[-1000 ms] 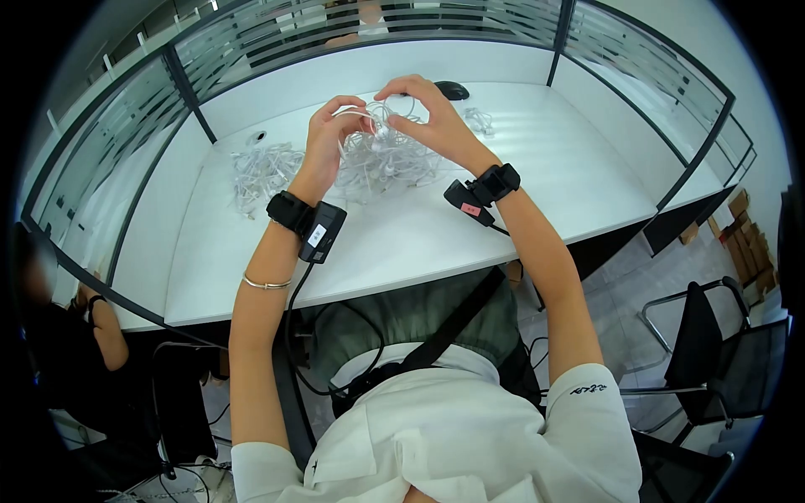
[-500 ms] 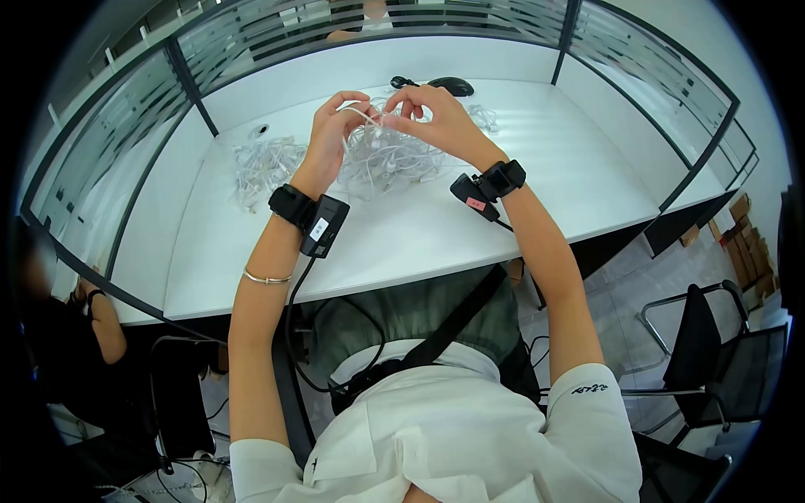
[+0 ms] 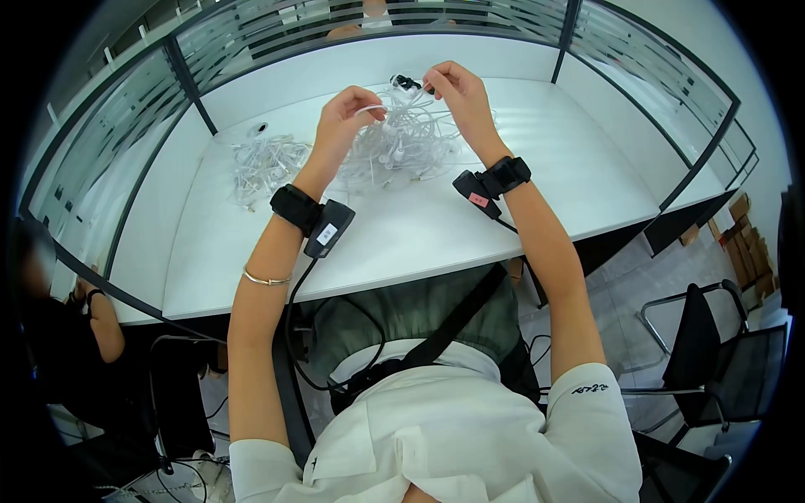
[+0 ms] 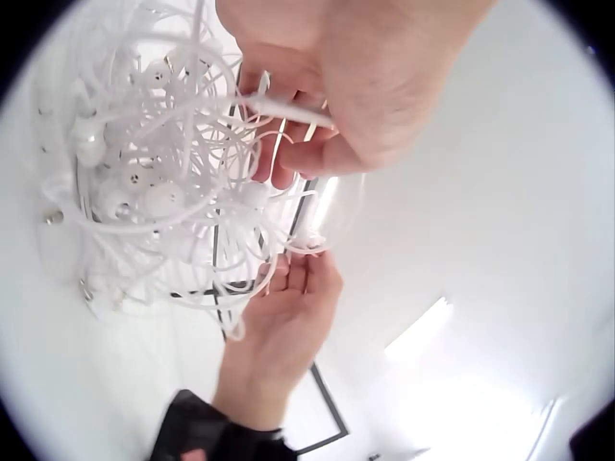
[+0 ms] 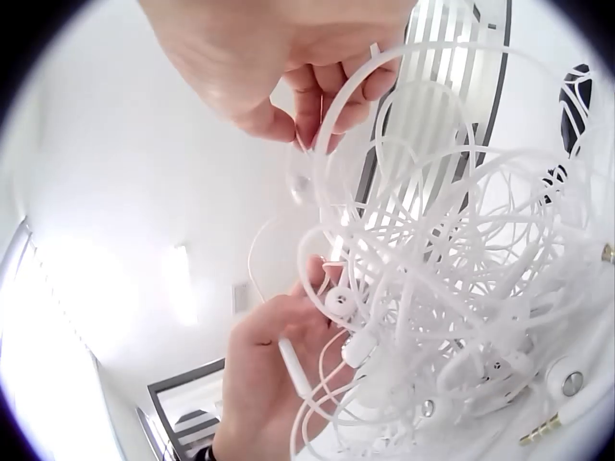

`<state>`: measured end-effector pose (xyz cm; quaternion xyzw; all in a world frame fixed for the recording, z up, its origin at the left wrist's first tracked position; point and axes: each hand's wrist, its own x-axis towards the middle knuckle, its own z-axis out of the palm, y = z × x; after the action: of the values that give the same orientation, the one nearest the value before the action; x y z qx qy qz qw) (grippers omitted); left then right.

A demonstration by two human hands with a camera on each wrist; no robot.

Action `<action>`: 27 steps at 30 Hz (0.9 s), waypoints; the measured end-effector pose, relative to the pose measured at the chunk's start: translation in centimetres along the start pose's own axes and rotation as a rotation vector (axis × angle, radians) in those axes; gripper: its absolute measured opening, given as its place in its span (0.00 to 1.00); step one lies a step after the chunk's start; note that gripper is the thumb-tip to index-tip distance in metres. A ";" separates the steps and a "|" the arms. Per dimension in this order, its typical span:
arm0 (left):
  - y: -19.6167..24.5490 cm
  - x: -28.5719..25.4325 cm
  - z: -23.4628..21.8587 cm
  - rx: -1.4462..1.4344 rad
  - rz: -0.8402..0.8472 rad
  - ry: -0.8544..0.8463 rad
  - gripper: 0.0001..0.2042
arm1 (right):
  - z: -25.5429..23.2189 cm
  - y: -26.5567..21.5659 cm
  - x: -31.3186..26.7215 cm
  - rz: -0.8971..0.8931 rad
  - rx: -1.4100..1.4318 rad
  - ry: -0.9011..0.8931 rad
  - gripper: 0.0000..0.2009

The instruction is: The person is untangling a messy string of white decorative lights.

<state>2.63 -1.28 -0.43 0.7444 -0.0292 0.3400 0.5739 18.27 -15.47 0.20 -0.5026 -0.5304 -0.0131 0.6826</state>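
A tangled heap of white earphones (image 3: 394, 151) lies on the white desk, with both hands over its far side. My left hand (image 3: 340, 121) pinches white cable; in the left wrist view a slim white piece (image 4: 293, 112) crosses that hand (image 4: 351, 86). To the right and a little farther back, my right hand (image 3: 461, 92) pinches a thin white cable between thumb and fingers. From the right hand (image 5: 288, 67), an earbud (image 5: 301, 184) hangs just below the fingertips in the right wrist view. Loops of cable spread between the hands.
A second pile of white cables (image 3: 268, 163) lies left on the desk (image 3: 402, 243). A black coiled cable (image 3: 406, 82) sits behind the heap. Low partitions (image 3: 495, 60) edge the desk; another person (image 3: 63, 352) sits at far left.
My right hand has moved away from the left, to the right and farther back, drawing cable with it. The left hand has shifted slightly right.
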 end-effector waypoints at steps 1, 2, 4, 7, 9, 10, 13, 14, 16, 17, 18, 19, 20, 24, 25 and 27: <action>-0.2 0.0 0.0 0.066 0.039 -0.046 0.08 | -0.1 -0.1 0.0 0.014 0.068 -0.020 0.10; -0.4 -0.1 0.2 0.133 0.079 -0.093 0.09 | -0.1 -0.2 0.1 0.027 0.136 -0.041 0.10; -0.3 -0.3 0.8 0.237 0.156 -0.152 0.11 | -0.2 -0.6 0.1 0.074 0.237 -0.079 0.10; -0.6 -0.1 0.2 0.284 0.183 -0.239 0.12 | -0.5 -0.4 0.2 0.145 0.346 -0.124 0.07; -0.1 -0.4 0.5 0.347 0.264 -0.251 0.12 | -0.2 -0.5 0.1 0.101 0.319 -0.085 0.04; 0.2 -0.6 0.8 0.379 0.304 -0.257 0.12 | 0.0 -0.7 0.1 0.080 0.306 -0.065 0.04; 1.0 -1.1 1.4 0.396 0.256 -0.296 0.09 | 0.3 -2.0 -0.2 0.086 0.335 -0.077 0.05; 1.1 -1.0 1.5 0.270 0.211 -0.278 0.09 | 0.2 -1.9 -0.2 0.084 0.330 -0.073 0.06; 1.1 -0.6 1.5 0.018 0.121 -0.243 0.10 | 0.1 -1.5 0.0 0.080 0.320 -0.063 0.07; 1.0 -0.4 1.3 0.011 0.123 -0.216 0.10 | -0.1 -1.2 0.0 0.067 0.275 -0.073 0.08; 0.8 -0.2 1.0 0.004 0.124 -0.189 0.10 | -0.4 -1.0 0.0 0.055 0.231 -0.083 0.09; 0.6 -0.1 0.8 -0.003 0.127 -0.162 0.10 | -0.6 -0.7 0.1 0.041 0.186 -0.093 0.09; 0.4 -0.2 1.1 0.000 0.088 -0.110 0.08 | -0.6 -0.4 0.2 0.053 0.166 -0.091 0.10; 0.1 -0.6 1.5 0.351 0.210 -0.058 0.11 | -0.1 -1.8 0.0 0.069 0.244 -0.121 0.10; 0.1 -0.7 1.8 0.359 0.246 -0.050 0.12 | -0.2 -2.1 0.0 0.087 0.266 -0.155 0.09; 0.2 -0.9 2.0 0.362 0.264 -0.042 0.15 | -0.3 -2.3 0.0 0.122 0.312 -0.220 0.09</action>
<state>2.83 -3.44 -0.92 0.8319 -0.0768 0.3963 0.3807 17.18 -16.85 1.77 -0.4204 -0.5661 0.1656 0.6895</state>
